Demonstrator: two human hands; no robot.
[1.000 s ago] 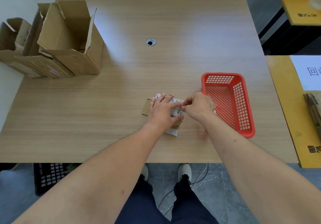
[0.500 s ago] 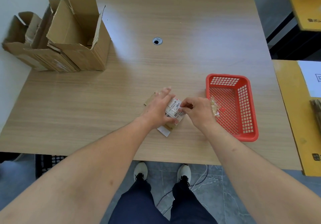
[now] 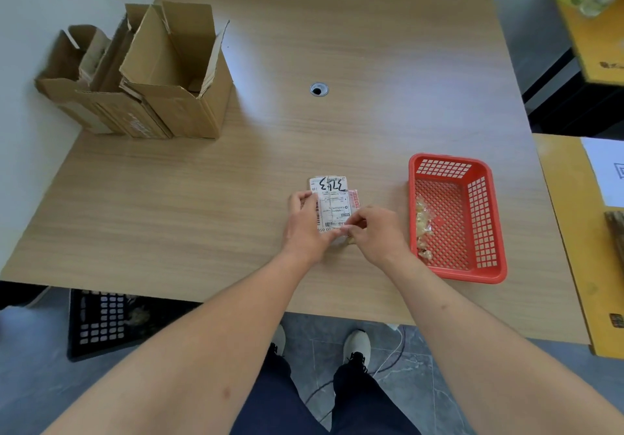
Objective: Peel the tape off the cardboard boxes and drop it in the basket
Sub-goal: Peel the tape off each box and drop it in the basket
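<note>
Small flattened cardboard piece with white label (image 3: 330, 205) now turned upright near desk's front edge, left hand (image 3: 305, 228) gripping it, right hand (image 3: 374, 232) pinching its lower corner tape, red plastic mesh basket (image 3: 486, 272) alongside awaits.

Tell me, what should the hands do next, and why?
Probably pull the pinched corner up and away. The right hand pinches the near edge of the flat white-labelled cardboard piece, the left hand holds it, and the red plastic basket waits alongside.
</note>
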